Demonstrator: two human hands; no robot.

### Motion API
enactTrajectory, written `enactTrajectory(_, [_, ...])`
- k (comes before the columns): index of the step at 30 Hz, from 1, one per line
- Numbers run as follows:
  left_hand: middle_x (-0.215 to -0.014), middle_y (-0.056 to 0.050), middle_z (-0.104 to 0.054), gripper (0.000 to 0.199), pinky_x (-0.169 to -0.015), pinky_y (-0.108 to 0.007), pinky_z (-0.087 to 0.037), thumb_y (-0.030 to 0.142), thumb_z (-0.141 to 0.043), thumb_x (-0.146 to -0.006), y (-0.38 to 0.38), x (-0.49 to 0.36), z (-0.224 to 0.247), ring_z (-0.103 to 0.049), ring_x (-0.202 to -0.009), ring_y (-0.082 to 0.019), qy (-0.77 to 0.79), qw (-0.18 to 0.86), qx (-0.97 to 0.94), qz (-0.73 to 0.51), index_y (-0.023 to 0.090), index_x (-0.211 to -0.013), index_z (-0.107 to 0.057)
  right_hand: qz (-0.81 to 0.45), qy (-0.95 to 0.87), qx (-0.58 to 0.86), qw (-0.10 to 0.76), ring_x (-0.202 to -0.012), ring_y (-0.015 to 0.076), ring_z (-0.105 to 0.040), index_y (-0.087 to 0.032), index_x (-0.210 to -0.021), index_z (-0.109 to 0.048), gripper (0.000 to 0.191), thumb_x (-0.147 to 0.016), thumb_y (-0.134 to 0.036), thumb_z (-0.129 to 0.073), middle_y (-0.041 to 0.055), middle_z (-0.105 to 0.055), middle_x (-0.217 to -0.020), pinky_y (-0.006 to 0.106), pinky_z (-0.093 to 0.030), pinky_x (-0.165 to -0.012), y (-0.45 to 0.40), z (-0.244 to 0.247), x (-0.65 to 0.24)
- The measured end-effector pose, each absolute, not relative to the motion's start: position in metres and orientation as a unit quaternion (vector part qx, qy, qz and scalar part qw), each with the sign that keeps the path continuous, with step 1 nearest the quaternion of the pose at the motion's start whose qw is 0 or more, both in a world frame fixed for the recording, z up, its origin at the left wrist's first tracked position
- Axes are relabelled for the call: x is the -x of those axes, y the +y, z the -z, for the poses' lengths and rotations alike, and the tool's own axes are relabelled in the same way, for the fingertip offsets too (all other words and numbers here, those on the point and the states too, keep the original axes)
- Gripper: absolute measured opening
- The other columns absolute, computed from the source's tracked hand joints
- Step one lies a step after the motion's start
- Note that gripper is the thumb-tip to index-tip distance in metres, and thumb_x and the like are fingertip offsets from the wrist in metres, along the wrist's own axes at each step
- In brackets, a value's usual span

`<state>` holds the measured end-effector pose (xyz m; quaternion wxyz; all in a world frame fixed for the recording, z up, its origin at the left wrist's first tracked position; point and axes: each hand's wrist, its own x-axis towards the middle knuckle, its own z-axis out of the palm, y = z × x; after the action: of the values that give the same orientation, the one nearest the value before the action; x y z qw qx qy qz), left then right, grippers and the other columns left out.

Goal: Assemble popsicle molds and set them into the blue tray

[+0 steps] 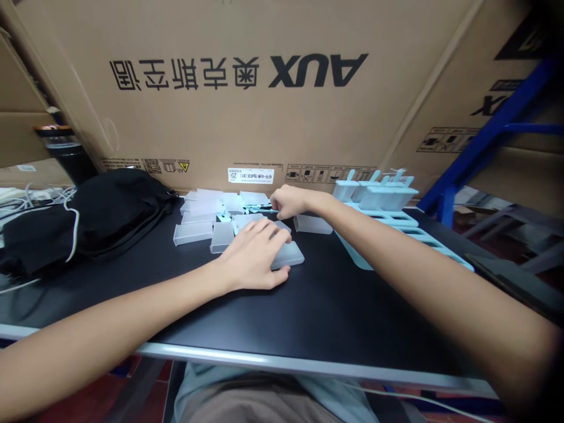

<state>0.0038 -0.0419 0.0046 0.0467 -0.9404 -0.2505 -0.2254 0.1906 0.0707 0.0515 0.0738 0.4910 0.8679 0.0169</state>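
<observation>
My left hand (258, 255) is curled over a frosted, clear popsicle mould (291, 255) lying on the black table, thumb at its near side. Farther back, my right hand (288, 201) is closed in a pinch at the end of a light blue popsicle stick (263, 210). Its fingertips are partly hidden. More frosted moulds lie in a loose group to the left, one of them an open-ended mould (192, 232). A single mould (312, 224) rests below my right wrist. Other blue sticks lie among the moulds.
A light blue slotted rack (392, 218) at the right holds several moulds with blue stick lids (383, 197). A black bag (118, 205), white cables and a dark bottle (70, 153) stand at the left. Large cardboard boxes (247, 123) wall off the back; a blue metal frame (445, 205) stands right.
</observation>
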Motion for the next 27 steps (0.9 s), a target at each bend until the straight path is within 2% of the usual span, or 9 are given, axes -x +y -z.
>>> enactTrajectory(3, [-0.101, -0.010, -0.059, 0.037, -0.090, -0.043, -0.042, 0.042, -0.060, -0.079, -0.041, -0.003, -0.004, -0.051, -0.103, -0.029, -0.264, 0.048, 0.940, 0.213, 0.018, -0.105, -0.052, -0.031, 0.884, -0.467, 0.009, -0.063, 0.0145, -0.052, -0.018, -0.072, -0.057, 0.007, -0.067, -0.022, -0.057, 0.0024, -0.061, -0.070, 0.026, -0.034, -0.058, 0.051, -0.057, -0.207])
enactTrajectory(7, [-0.098, -0.007, -0.060, 0.038, -0.088, -0.043, -0.043, 0.042, -0.065, -0.075, -0.042, -0.004, -0.006, -0.052, -0.101, -0.028, -0.257, -0.012, 0.935, 0.243, 0.020, -0.103, -0.051, -0.019, 0.879, -0.468, -0.095, -0.062, 0.0132, -0.049, -0.020, -0.069, -0.049, 0.005, -0.069, -0.023, -0.052, 0.0002, -0.056, -0.067, 0.025, -0.031, -0.058, 0.008, -0.058, -0.240])
enactTrajectory(13, [-0.106, -0.004, -0.056, 0.044, -0.075, -0.032, -0.046, 0.039, -0.072, -0.075, -0.038, -0.007, -0.008, -0.055, -0.090, -0.018, -0.256, -0.314, 0.798, 0.447, 0.025, -0.106, -0.044, -0.006, 0.847, -0.500, -0.183, -0.062, 0.0135, -0.050, -0.020, -0.068, -0.050, 0.007, -0.071, -0.025, -0.054, -0.0003, -0.055, -0.065, 0.026, -0.034, -0.060, -0.031, -0.054, -0.276])
enactTrajectory(16, [-0.102, -0.001, -0.054, 0.057, -0.068, -0.028, -0.047, 0.035, -0.075, -0.073, -0.032, -0.010, -0.008, -0.056, -0.083, -0.014, -0.239, -0.476, 0.673, 0.513, 0.029, -0.115, -0.038, 0.057, 0.829, -0.506, -0.232, -0.063, 0.0132, -0.053, -0.020, -0.078, -0.058, 0.010, -0.074, -0.029, -0.058, -0.0007, -0.060, -0.069, 0.026, -0.038, -0.061, -0.040, -0.060, -0.276])
enactTrajectory(18, [-0.099, 0.000, -0.053, 0.062, -0.068, -0.027, -0.049, 0.032, -0.075, -0.072, -0.030, -0.011, -0.009, -0.058, -0.083, -0.014, -0.230, -0.544, 0.620, 0.517, 0.032, -0.119, -0.035, 0.124, 0.817, -0.497, -0.266, -0.064, 0.0130, -0.056, -0.021, -0.083, -0.061, 0.015, -0.075, -0.034, -0.062, -0.0009, -0.064, -0.074, 0.026, -0.040, -0.060, -0.045, -0.064, -0.270])
enactTrajectory(20, [-0.097, 0.001, -0.052, 0.056, -0.071, -0.029, -0.051, 0.029, -0.073, -0.072, -0.030, -0.011, -0.011, -0.058, -0.085, -0.015, -0.221, -0.574, 0.603, 0.507, 0.032, -0.117, -0.039, 0.181, 0.806, -0.478, -0.299, -0.067, 0.0139, -0.059, -0.021, -0.085, -0.063, 0.021, -0.074, -0.038, -0.067, 0.0002, -0.066, -0.078, 0.027, -0.043, -0.060, -0.050, -0.066, -0.261])
enactTrajectory(23, [-0.094, 0.002, -0.051, 0.042, -0.073, -0.028, -0.050, 0.024, -0.075, -0.068, -0.030, -0.011, -0.010, -0.057, -0.084, -0.013, -0.209, -0.567, 0.619, 0.501, 0.025, -0.098, -0.046, 0.247, 0.780, -0.451, -0.356, -0.072, 0.0161, -0.063, -0.020, -0.084, -0.064, 0.027, -0.070, -0.041, -0.074, 0.0028, -0.068, -0.083, 0.029, -0.048, -0.062, -0.055, -0.064, -0.250])
enactTrajectory(27, [-0.086, 0.003, -0.048, 0.046, -0.063, -0.023, -0.043, 0.021, -0.079, -0.062, -0.027, -0.009, -0.004, -0.050, -0.072, -0.010, -0.199, -0.506, 0.683, 0.488, 0.021, -0.082, -0.037, 0.348, 0.723, -0.408, -0.436, -0.076, 0.0175, -0.066, -0.020, -0.081, -0.062, 0.030, -0.069, -0.042, -0.077, 0.0036, -0.067, -0.082, 0.034, -0.053, -0.071, -0.055, -0.056, -0.239])
